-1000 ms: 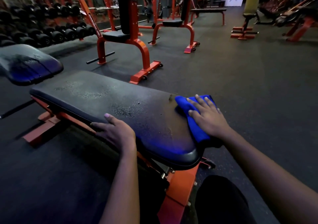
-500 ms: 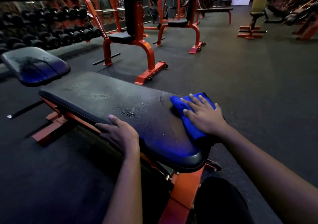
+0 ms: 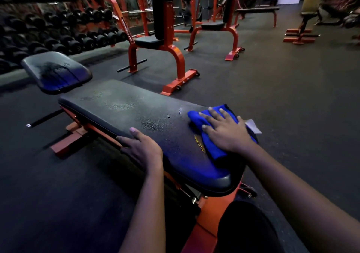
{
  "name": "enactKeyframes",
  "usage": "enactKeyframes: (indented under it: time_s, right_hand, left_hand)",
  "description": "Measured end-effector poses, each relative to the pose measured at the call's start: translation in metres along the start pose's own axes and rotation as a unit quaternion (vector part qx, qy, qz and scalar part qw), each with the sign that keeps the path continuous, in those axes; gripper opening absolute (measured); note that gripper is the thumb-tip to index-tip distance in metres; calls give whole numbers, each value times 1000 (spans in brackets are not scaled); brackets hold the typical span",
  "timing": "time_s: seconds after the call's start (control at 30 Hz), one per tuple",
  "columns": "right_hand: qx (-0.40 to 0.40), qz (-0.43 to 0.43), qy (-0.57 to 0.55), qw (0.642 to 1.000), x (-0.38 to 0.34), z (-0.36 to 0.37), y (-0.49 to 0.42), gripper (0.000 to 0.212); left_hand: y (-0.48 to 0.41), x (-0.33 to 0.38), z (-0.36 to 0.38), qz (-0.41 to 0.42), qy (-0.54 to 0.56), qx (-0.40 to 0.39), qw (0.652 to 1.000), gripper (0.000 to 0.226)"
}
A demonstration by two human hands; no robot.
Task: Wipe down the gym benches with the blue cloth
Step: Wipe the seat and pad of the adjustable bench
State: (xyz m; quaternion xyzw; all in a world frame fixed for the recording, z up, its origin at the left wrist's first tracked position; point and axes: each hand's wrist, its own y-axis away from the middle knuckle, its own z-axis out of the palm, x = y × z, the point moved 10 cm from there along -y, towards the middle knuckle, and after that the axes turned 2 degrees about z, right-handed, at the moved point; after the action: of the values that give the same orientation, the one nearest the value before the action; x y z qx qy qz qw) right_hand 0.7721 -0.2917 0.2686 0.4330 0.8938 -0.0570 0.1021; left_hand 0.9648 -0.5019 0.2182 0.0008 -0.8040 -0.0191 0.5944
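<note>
The right hand (image 3: pixel 226 134) lies flat on the blue cloth (image 3: pixel 213 150), fingers straight and slightly spread, pressing it onto the near end of the long bench pad (image 3: pixel 120 106), toward the pad's far-side edge. The cloth is bunched in folds under the palm, and a small white tag (image 3: pixel 253 126) sticks out from it past the wrist side of the hand. The left hand (image 3: pixel 141 147) holds the pad's near-side edge well apart from the right, with the thumb resting on top and the fingers seemingly wrapped down over the side, though the dim light makes their ends hard to read. Between the two hands the black surface is speckled with droplets (image 3: pixel 152 124), and a paler patch shows further along the pad. Beyond the long pad, a shorter pad (image 3: pixel 56 71) on the same bench is tilted and streaked with wet runs. The bench stands on an orange frame (image 3: pixel 208 219) on dark rubber floor (image 3: pixel 272 87). A dark-clothed knee (image 3: pixel 247 227) sits just beside the frame at the near end. Behind, a dumbbell rack (image 3: pixel 58 29) fills the left, two orange upright-backed seats (image 3: pixel 161 29) stand in a row, and a flat bench (image 3: pixel 257 9) and a yellow-backed bench (image 3: pixel 311 1) stand farther off.
</note>
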Motion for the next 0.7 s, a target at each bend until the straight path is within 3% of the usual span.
enactKeyframes:
  time_s: [0.03, 0.1, 0.27, 0.4, 0.53, 0.7]
  right_hand:
    - [4, 27, -1, 1000, 10, -2, -2, 51]
    - [-4, 61, 4, 998, 12, -3, -23, 53]
    - [-57, 38, 3, 998, -36, 6, -73, 55]
    - [-29, -20, 8, 999, -31, 5, -23, 52]
    - [24, 25, 5, 999, 1, -1, 26, 51]
    - [-34, 61, -12, 997, 7, -8, -43, 54]
  left_hand:
    - [5, 0, -6, -7, 26, 29, 999, 73]
    - [10, 8, -9, -1, 32, 36, 999, 66]
    - [11, 8, -13, -2, 28, 39, 999, 65]
    - [10, 9, -10, -1, 39, 34, 999, 66]
    - [7, 5, -7, -2, 42, 27, 999, 67]
    - [3, 3, -7, -1, 67, 27, 997, 69]
